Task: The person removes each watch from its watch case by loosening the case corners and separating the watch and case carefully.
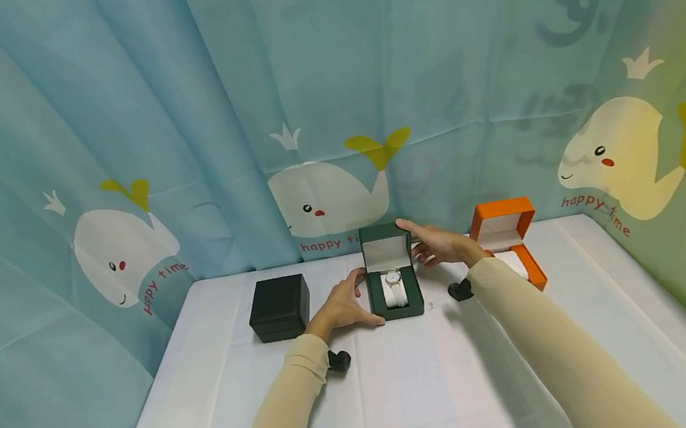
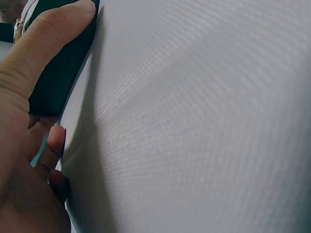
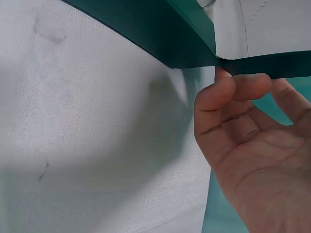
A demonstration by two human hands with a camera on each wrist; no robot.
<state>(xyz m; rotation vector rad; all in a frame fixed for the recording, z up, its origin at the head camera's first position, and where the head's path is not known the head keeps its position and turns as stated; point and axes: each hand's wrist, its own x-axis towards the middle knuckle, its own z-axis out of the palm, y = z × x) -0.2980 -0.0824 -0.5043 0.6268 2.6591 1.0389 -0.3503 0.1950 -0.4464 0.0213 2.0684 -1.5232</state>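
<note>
A dark green watch box (image 1: 378,304) stands with its lid (image 1: 384,231) raised at the middle of the table. Inside lies a wristwatch (image 1: 394,278) with a pale dial and strap, around a white cushion (image 1: 388,295). My left hand (image 1: 341,308) grips the base from the left, thumb at the front corner and fingers towards the back. On the other side, my right hand (image 1: 442,244) holds the lid by its right edge, the index finger or thumb at the top corner. In the right wrist view the curled fingers (image 3: 214,104) sit against the lid's edge.
A black box (image 1: 279,308), lid down, stands left of the green one. To the right, partly behind my right sleeve, is an orange box (image 1: 500,209) with its lid up and a white cushion (image 1: 512,263) inside. A blue curtain (image 1: 322,63) hangs behind the white table (image 1: 408,395).
</note>
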